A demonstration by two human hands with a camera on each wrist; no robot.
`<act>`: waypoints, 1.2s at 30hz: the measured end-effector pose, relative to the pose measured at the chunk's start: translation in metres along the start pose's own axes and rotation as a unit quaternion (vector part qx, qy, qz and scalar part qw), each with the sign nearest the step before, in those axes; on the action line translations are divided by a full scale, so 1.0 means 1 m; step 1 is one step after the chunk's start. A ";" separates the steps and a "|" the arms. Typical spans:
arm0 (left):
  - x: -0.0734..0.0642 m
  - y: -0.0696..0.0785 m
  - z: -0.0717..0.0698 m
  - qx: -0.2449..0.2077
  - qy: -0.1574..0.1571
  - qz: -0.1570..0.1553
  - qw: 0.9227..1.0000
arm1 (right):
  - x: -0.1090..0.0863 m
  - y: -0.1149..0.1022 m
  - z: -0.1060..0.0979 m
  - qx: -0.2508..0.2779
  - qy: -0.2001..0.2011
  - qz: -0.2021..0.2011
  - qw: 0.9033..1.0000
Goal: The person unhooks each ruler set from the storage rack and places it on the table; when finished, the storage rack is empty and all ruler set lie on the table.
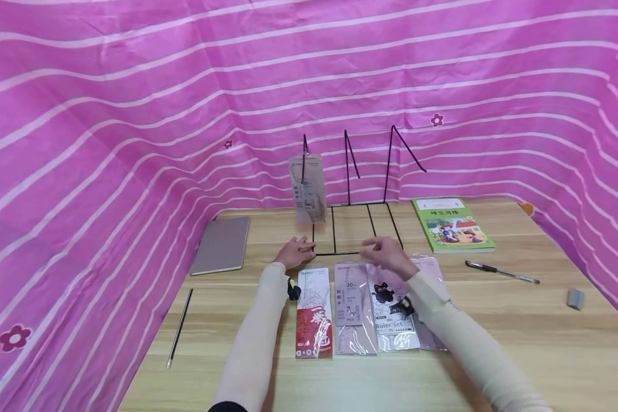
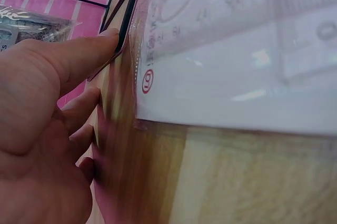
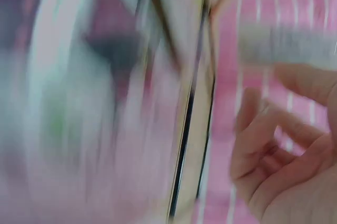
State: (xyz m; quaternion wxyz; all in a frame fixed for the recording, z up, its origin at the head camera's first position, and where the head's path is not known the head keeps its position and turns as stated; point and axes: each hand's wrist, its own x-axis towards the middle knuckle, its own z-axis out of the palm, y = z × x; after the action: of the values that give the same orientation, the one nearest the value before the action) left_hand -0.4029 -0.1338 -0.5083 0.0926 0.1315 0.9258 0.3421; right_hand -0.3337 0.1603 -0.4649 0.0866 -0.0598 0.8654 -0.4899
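A black wire rack (image 1: pixel 348 177) with three upright hooks stands at the back of the table. From its left hook hangs a clear ruler-set package (image 1: pixel 311 197). My left hand (image 1: pixel 294 253) touches the front left corner of the rack's base, its fingers fairly straight in the left wrist view. Above the base's front right part, my right hand (image 1: pixel 389 256) has loosely bent fingers with nothing visible in them. In front lie a red-and-white ruler package (image 1: pixel 314 315), a pinkish ruler package (image 1: pixel 355 339), a black-cat ruler-set package (image 1: pixel 386 294) and another package (image 1: pixel 432 272), partly hidden by the right arm.
To the left are a grey notebook (image 1: pixel 221 246) and a thin dark pencil (image 1: pixel 180 327). A green book (image 1: pixel 450 229), a black pen (image 1: pixel 502 272) and a small grey block (image 1: pixel 575 298) lie on the right. Pink striped cloth (image 1: pixel 309 68) surrounds the table.
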 end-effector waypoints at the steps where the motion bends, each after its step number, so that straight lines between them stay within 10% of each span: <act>1: 0.000 -0.001 -0.001 -0.004 0.000 0.000 1.000 | 0.003 0.006 -0.011 -0.018 0.016 -0.008 1.000; 9: 0.001 -0.002 -0.003 0.002 0.000 -0.001 1.000 | 0.021 0.054 -0.071 -0.122 0.075 -0.042 0.989; 24: 0.000 0.004 0.000 -0.008 0.013 -0.004 1.000 | 0.026 0.064 -0.073 -0.153 0.008 -0.006 0.988; 36: -0.004 0.018 -0.020 -0.164 0.160 -0.002 0.973 | 0.026 0.067 -0.074 -0.165 0.010 -0.009 0.986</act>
State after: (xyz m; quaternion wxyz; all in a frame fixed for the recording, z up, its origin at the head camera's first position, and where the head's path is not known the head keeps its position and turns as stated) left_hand -0.4013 -0.1344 -0.4812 -0.0358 0.0565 0.8600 0.5060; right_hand -0.3758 0.2516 -0.4881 0.0622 -0.0759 0.9348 -0.3414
